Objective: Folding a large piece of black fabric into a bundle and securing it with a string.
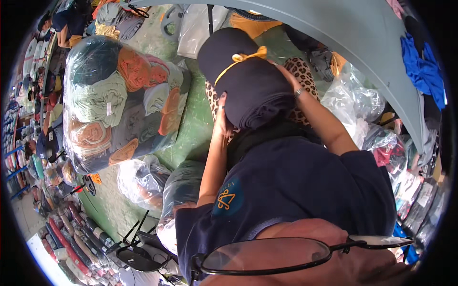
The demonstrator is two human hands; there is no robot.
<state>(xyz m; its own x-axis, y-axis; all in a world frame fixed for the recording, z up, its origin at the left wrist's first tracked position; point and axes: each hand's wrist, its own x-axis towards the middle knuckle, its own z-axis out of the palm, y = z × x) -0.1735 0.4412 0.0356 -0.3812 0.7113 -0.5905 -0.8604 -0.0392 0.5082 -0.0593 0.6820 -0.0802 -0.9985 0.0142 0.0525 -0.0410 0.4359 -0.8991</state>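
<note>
A thick roll of dark navy fabric (260,88) lies across my lap, tied round its middle with a yellow cloth strip (238,58). Its near end shows the coiled layers. My left hand (222,117) presses against the roll's left side, fingers along the cloth. On the opposite side my right hand (287,78) grips it, partly hidden behind the cloth. The knot of the strip sits on top, apart from both hands. Under the roll show leopard-print trousers (301,71).
A big clear plastic bag (126,102) of rolled fabrics stands at left on the green floor (193,119). More plastic bags (143,181) lie near my left elbow and at right (353,95). A grey table edge (353,33) curves above right. Other people work at far left.
</note>
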